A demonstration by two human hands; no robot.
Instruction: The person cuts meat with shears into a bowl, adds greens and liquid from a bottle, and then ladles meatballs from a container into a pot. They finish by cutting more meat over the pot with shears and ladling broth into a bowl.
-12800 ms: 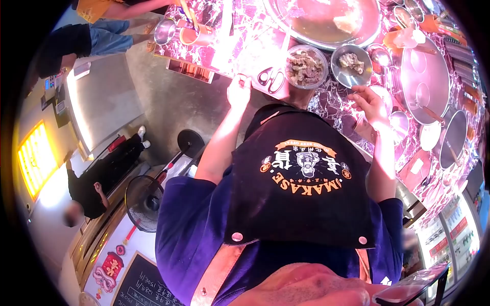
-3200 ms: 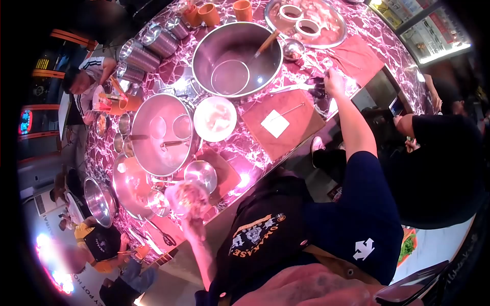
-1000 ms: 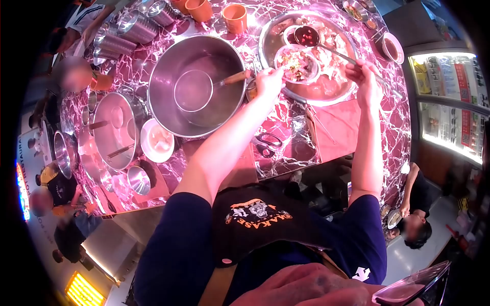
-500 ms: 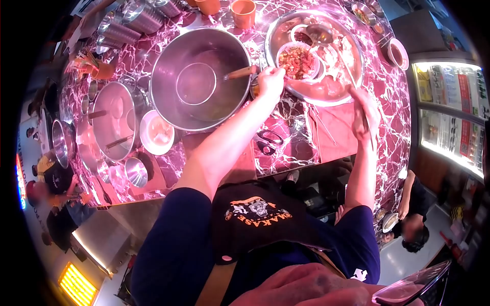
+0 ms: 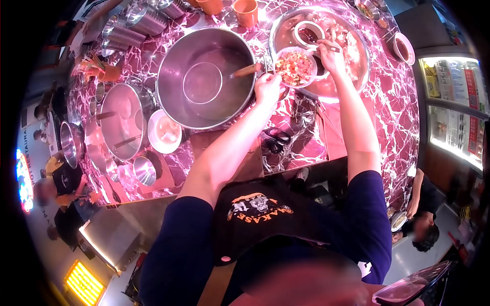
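My left hand (image 5: pixel 269 89) is closed on the near left rim of a bowl of chopped food (image 5: pixel 295 67), red, pale and green. The bowl overlaps the edge of a wide metal basin (image 5: pixel 319 96) holding pale pink pieces. Over the basin, my right hand (image 5: pixel 333 58) closes around a brown-handled utensil (image 5: pixel 328 45), its far end hidden. Just beyond these fingers sits a small white bowl (image 5: pixel 308 23) of dark sauce. Left of my left hand stands a big steel pot (image 5: pixel 158 79) with a wooden-handled utensil (image 5: pixel 246 70) in it.
Black scissors (image 5: pixel 276 139) lie near the table edge. A second pot (image 5: pixel 104 120), a white bowl (image 5: pixel 164 131) and a small steel bowl (image 5: pixel 145 171) stand left. Terracotta-coloured cups (image 5: pixel 246 14) are at the back. A person (image 5: pixel 427 204) is at the right, others at the left.
My right hand has moved up and inward from the basin's near right edge, to beside the sauce bowl. The chopped-food bowl has come slightly nearer with my left hand.
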